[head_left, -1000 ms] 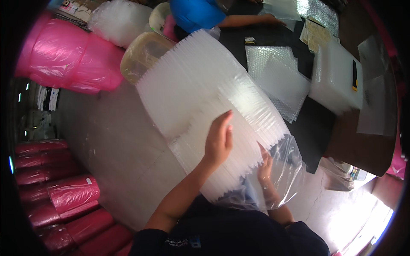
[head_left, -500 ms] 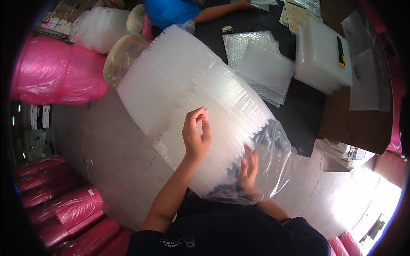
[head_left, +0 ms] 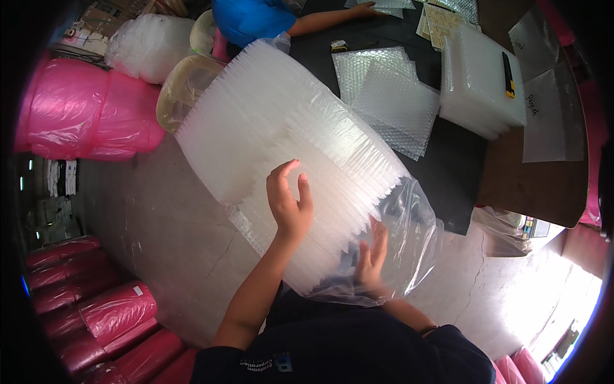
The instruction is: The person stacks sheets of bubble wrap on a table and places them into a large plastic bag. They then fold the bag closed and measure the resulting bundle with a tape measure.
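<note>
A long stack of white bubble-wrap sheets or pouches (head_left: 256, 109) lies in front of me, its near end close to my body. Over the stack hovers my left hand (head_left: 290, 201), fingers curved and the thumb apart, holding nothing. Around the right and near end hangs a clear plastic bag (head_left: 416, 217), loose and wrinkled. My right hand (head_left: 372, 256) is at the bag's near part beside the sheet edges, partly seen through the film, with its fingers stretched and the thumb apart. Whether its fingertips touch the sheets I cannot tell.
Flat bubble-wrap pouches (head_left: 396, 96) lie on a black table (head_left: 454, 185). At right stands another stack (head_left: 483, 83) with a yellow-and-black cutter (head_left: 508, 75) on it. A co-worker's blue sleeve (head_left: 252, 19) is beyond. Pink rolls (head_left: 89, 109) and red rolls (head_left: 118, 310) stand left.
My left hand has shifted slightly left, and the gap between its thumb and fingers is wider. My right hand has barely moved within the bag.
</note>
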The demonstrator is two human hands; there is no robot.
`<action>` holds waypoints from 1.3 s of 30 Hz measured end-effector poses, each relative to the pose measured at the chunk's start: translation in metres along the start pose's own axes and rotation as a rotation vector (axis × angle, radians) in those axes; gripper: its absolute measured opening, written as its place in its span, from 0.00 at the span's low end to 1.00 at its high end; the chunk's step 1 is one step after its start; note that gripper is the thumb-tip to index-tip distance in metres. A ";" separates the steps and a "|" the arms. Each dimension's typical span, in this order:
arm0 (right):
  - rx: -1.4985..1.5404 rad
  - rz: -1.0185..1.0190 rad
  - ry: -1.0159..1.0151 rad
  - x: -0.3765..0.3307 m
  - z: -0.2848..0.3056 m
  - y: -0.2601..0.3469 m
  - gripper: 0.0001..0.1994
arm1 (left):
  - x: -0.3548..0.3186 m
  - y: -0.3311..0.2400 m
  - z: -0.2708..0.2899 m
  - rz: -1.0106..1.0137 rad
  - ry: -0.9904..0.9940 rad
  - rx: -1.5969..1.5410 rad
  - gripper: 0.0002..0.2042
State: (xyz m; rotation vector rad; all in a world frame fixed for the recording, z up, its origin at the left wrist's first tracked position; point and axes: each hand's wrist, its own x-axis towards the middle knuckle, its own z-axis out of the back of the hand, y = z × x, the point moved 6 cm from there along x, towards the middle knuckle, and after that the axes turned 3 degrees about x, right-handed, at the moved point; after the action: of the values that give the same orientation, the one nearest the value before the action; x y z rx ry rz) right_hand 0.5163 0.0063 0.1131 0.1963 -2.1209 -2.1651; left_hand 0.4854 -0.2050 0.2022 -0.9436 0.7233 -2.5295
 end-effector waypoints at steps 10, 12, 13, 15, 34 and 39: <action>0.100 -0.160 0.374 0.046 -0.003 0.002 0.20 | 0.000 0.000 -0.007 0.000 0.055 0.121 0.14; 0.096 -0.326 0.431 0.044 -0.010 0.007 0.20 | 0.000 0.000 -0.009 -0.003 0.067 0.125 0.14; 0.119 -0.325 0.428 0.044 -0.013 0.008 0.19 | 0.000 -0.001 -0.009 -0.009 0.068 0.132 0.14; 0.164 -0.323 0.422 0.044 -0.018 0.009 0.19 | 0.000 -0.001 -0.009 -0.021 0.068 0.136 0.14; -0.274 0.047 -0.088 0.035 0.021 0.018 0.15 | 0.001 0.001 -0.003 0.003 0.014 0.047 0.13; -0.345 0.174 -0.110 0.020 0.001 0.057 0.18 | 0.001 0.000 -0.005 0.006 0.024 0.035 0.13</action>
State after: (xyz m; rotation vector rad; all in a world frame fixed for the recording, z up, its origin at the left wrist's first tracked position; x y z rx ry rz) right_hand 0.4954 0.0024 0.1694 -0.1334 -1.6985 -2.4328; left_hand 0.4814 -0.2039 0.1991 -0.8994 0.6851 -2.5438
